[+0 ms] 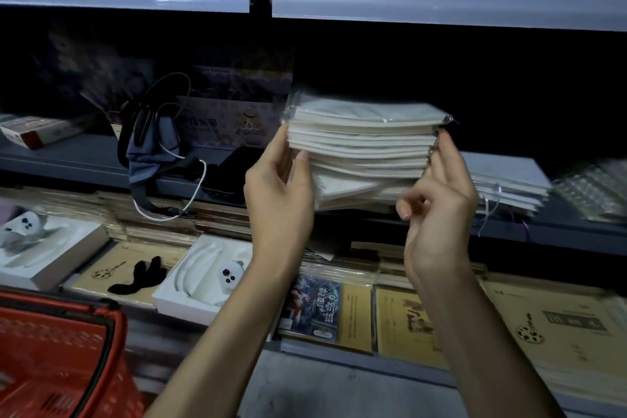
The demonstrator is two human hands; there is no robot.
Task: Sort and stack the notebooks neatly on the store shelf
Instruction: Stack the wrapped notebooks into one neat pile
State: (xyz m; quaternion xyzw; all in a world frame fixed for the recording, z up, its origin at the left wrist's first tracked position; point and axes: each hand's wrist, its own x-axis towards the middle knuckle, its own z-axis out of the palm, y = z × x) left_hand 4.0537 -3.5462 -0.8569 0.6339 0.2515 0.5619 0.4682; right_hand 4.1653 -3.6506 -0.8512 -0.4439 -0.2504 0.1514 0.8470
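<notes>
— What sat closest to the camera?

— A red shopping basket [57, 349] at the lower left, and both bare forearms reaching up from below. Beyond them the bottom shelf held tan exercise books [407, 326] lying flat, a colourful card pack [314, 307], and two white boxes [203, 276] with small round-eyed figures.

— And the hands?

— The left hand [280, 190] gripped the left edge of a stack of cream notebooks [364, 142], thumb in front, fingers curled behind. The right hand [441, 193] was at the stack's right edge, upper fingers extended against the spiral bindings, lower fingers curled loosely; it was blurred, so I couldn't tell how firmly it pressed.

— Where was the stack?

— Held between the hands above the middle shelf [84, 159], its lowest notebooks splayed and seemingly resting on it. The top one was in clear wrap. Another cream pile [509, 185] lay just to the right, on that shelf.

— Farther back?

— A grey-blue bag [152, 149] with a white cable [198, 187] to the left, then darkness.
</notes>
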